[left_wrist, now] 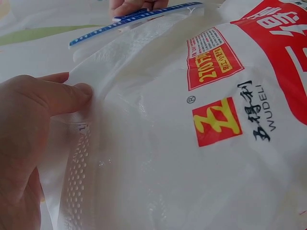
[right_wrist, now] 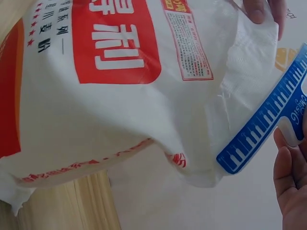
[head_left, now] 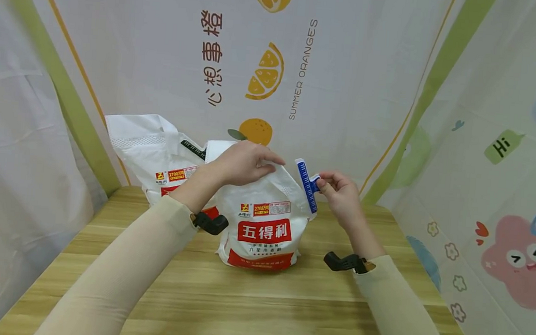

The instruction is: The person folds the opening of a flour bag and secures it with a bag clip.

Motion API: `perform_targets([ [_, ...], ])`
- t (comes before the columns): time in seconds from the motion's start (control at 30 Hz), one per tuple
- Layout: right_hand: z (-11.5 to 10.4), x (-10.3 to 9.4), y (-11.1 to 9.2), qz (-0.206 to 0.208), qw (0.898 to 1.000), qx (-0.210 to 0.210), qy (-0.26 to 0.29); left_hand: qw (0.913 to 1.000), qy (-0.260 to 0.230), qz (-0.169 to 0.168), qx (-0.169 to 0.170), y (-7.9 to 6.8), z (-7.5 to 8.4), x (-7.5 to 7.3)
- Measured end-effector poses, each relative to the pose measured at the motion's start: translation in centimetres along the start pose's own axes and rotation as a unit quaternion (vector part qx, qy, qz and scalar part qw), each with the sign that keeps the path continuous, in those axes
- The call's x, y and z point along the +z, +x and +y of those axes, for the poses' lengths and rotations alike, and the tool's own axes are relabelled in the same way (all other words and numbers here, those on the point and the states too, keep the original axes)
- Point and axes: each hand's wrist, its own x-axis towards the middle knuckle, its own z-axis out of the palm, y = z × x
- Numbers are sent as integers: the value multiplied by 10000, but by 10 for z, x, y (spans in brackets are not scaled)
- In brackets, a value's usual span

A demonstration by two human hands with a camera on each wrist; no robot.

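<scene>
A white flour bag with red panels stands on the table, its top drawn up and folded flat. My left hand pinches this top edge, thumb in front and fingers behind, as the left wrist view shows at the thumb. By its handle, my right hand grips a blue piano-patterned bag clip. The clip's long bar stands tilted at the right end of the bag's top. In the right wrist view the clip overlaps the bag's upper edge.
Behind and to the left stands a second flour bag, with a black clip across its folded top. Both bags are on a wooden table. A printed curtain hangs close behind it and along both sides.
</scene>
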Motion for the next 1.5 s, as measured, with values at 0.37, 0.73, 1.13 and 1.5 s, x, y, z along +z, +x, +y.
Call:
perform_targets([
  [0.37, -6, 10, -4, -243, 9911, -662, -1130, 10000, 56, -19, 8, 1, -1, 0],
  [0.73, -13, 19, -6, -203, 9878, -679, -1387, 10000, 16, 28, 64, 2, -1, 0],
  [1.13, -15, 30, -6, -86, 9839, -939, -1516, 9997, 15, 109, 211, 4, -1, 1],
  [1.5, -14, 35, -7, -21, 9892, -744, -1263, 9992, -28, 213, 332, 5, 0, 1],
])
